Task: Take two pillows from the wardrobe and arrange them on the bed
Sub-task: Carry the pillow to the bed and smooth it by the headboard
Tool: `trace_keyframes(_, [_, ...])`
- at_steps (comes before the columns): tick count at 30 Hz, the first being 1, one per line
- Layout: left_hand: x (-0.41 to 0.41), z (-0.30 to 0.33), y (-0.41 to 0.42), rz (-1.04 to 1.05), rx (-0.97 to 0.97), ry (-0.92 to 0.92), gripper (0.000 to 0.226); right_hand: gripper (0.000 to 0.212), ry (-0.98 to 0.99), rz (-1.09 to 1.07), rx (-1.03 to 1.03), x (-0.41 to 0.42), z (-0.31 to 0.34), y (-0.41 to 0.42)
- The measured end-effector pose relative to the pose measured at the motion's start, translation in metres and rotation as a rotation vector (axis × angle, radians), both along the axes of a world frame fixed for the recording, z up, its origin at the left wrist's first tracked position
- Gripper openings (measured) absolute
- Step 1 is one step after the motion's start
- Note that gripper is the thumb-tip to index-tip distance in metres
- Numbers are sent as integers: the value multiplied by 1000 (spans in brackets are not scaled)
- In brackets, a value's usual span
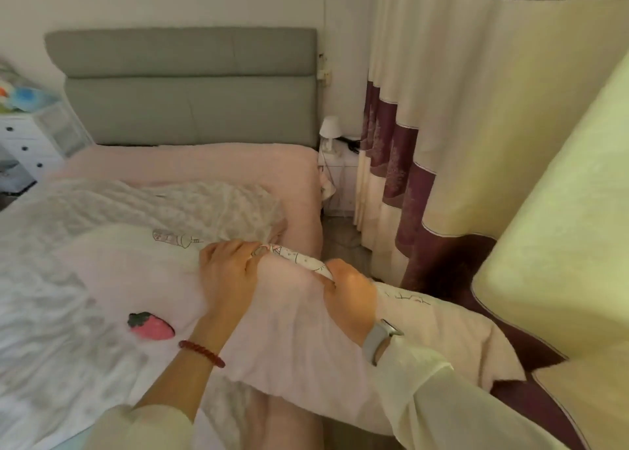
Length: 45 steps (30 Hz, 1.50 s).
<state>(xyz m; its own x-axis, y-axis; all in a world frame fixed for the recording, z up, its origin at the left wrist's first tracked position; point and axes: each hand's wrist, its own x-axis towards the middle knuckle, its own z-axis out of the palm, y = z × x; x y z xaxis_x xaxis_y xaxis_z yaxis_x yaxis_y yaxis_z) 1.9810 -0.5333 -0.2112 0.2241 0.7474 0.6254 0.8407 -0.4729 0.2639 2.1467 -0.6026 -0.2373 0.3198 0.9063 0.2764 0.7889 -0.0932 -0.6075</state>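
Observation:
A pale pink pillow with a strawberry patch lies across the bed's right side, partly over the edge. My left hand grips its far edge, fingers curled over the printed trim. My right hand, with a watch on the wrist, grips the same edge further right. Under my right forearm a second, cream pillow with line drawings shows, hanging past the bed's edge. The bed has a pink sheet and a grey headboard.
A crumpled white-grey quilt covers the bed's left and middle. A white drawer chest stands at the left. A small lamp sits on a bedside table at the right. Cream and maroon curtains hang close along the right.

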Motion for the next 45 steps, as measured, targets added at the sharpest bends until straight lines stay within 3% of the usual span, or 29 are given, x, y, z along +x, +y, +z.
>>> trace_keyframes(6, [1,21,122,12,41,12,34,13,-40,102,126,22,17,146])
trace_keyframes(11, [26,27,214,61,77,5,31,16,-93,218,222,51,26,260])
trace_keyframes(16, [63,19,304,162,36,-22,9,12,-89,329,239,91,22,363])
trace_keyframes(25, [119,9,457,258,-88,-42,7,12,-100,399,216,145,21,526])
trace_keyframes(32, [123,10,629,332,-17,-38,11,7,-54,420,163,145,15,703])
trace_keyframes(37, [109,29,760,424,87,-161,11,10,-209,377,378,118,46,832])
trace_keyframes(39, [102,34,801,459,112,-213,11,21,-215,395,427,105,54,876])
trace_keyframes(42, [88,12,845,508,48,-288,10,19,-204,485,331,88,35,926])
trace_keyframes(45, [77,-43,860,624,-274,-333,20,24,-149,747,-63,81,-17,949])
